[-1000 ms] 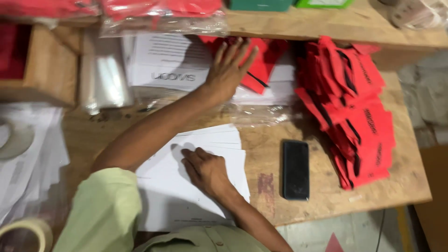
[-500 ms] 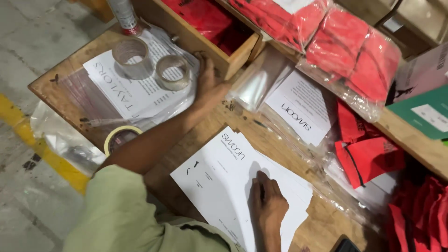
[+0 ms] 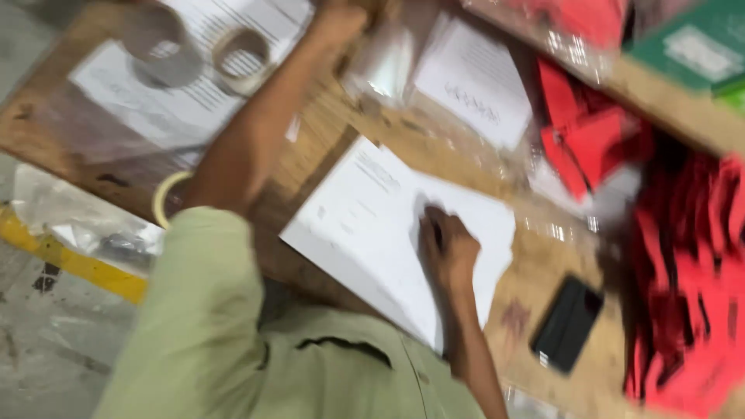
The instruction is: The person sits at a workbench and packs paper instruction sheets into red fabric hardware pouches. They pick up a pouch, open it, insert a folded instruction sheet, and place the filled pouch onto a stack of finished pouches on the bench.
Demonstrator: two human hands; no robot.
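The picture is motion-blurred. My left hand (image 3: 338,22) reaches far up to the back of the wooden table (image 3: 535,256), at a stack of clear plastic bags (image 3: 382,66); its fingers are too smeared to read. My right hand (image 3: 445,247) rests on top of a stack of white printed sheets (image 3: 372,209) lying at the table's near edge, pressing down on it and holding nothing. My green sleeve (image 3: 209,310) fills the lower left.
Two tape rolls (image 3: 163,50) (image 3: 241,51) lie on printed paper at the left, and another roll (image 3: 165,198) peeks out by my arm. A black phone (image 3: 567,323) lies right of the sheets. Red folded items (image 3: 683,302) pile up on the right. A yellow floor line (image 3: 74,262) runs below.
The view has swung right and blurred. My left hand has moved from the table's left part up toward the clear bags. My right hand stays on the white sheets.
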